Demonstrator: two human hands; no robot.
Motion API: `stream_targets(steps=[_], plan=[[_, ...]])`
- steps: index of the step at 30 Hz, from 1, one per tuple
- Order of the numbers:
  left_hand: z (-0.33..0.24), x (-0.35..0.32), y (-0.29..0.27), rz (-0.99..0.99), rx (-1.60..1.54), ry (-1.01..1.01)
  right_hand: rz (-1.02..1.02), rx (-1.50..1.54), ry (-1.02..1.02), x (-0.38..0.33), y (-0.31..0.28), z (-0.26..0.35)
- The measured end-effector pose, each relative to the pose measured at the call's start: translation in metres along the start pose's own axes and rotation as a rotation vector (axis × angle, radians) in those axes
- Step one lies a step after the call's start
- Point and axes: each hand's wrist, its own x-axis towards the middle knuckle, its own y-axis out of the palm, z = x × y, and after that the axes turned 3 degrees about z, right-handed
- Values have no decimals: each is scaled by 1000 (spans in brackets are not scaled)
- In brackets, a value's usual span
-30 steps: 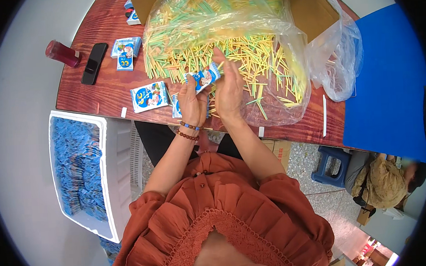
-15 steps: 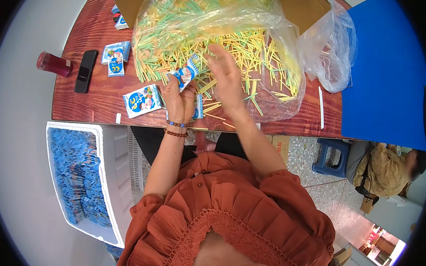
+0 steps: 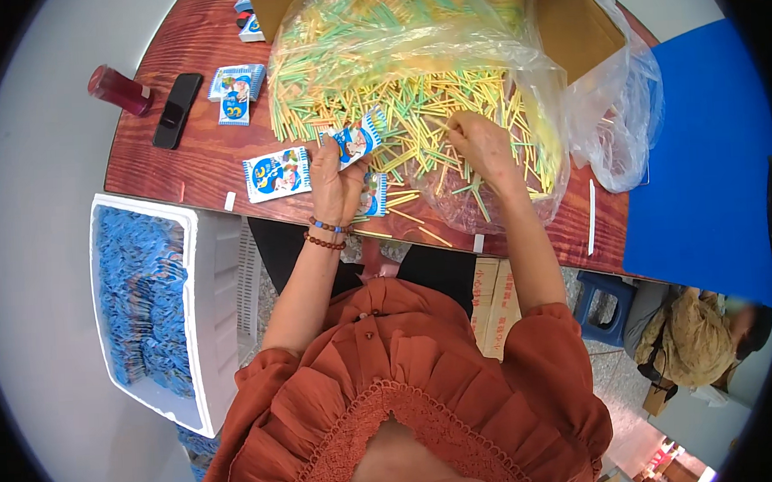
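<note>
My left hand grips a small blue-and-white packet upright, its upper end by the pile of sticks. Over that pile is my right hand, fingers drawn together; whatever they may hold is too small to make out. The thin yellow, green and orange sticks spill from a clear plastic bag onto the table. A flat packet lies left of my left hand. Another packet is partly hidden beside my left wrist.
A stack of packets, a black phone and a red-capped jar are at the table's left. Below stands a white foam box full of blue packets. Cardboard and a blue board are at right; a person sits beyond.
My right hand has moved right, away from the packet, and down to the sticks, its fingers closing. My left hand still holds the packet. The whole view has shifted slightly.
</note>
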Motion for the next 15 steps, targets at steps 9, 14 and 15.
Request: stream_targets(steps=[9, 14, 15], plan=[[-5, 0, -9, 44, -23, 13, -160, 363, -166, -2, -50, 58], [-7, -3, -4, 40, -14, 21, -271, 43, -524, 16, -68, 81], [-8, -3, 0, 30, 11, 10, -243, -76, -575, 18, -69, 84]])
